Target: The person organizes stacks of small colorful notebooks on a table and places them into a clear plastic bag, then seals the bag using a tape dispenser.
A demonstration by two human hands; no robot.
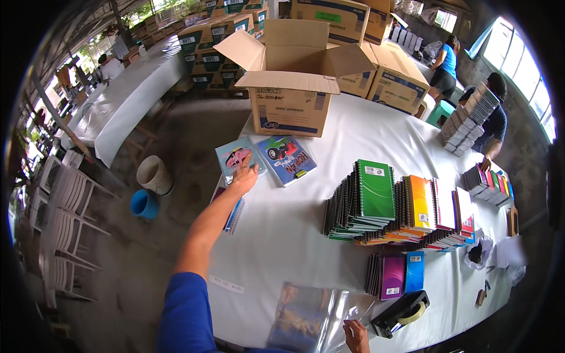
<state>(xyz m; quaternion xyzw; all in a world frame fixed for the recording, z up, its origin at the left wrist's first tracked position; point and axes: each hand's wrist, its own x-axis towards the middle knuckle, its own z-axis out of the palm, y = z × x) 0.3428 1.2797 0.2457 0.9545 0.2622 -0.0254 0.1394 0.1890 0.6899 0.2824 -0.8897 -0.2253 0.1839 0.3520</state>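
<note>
My left hand [244, 178] reaches to the far left of the table, its fingers stretched out over a notebook stack with a pink car on the cover [236, 157]. Right beside that lies a stack with a green vehicle on a blue cover [286, 159]. Spiral notebooks [234, 215] stick out under my left wrist. At the near edge my right hand [356, 336] has its fingers curled at the edge of a clear plastic bag [347, 312], part of a pile of clear bags [299, 315]. A black tape dispenser [401, 315] stands just right of it.
An open cardboard box [288, 109] stands at the far edge, closed cartons [400, 76] behind it. Stacks of spiral notebooks in green [376, 189], orange [421, 203] and purple [393, 276] fill the right side. Two people [445, 65] work at the far right. Buckets [155, 175] stand on the floor.
</note>
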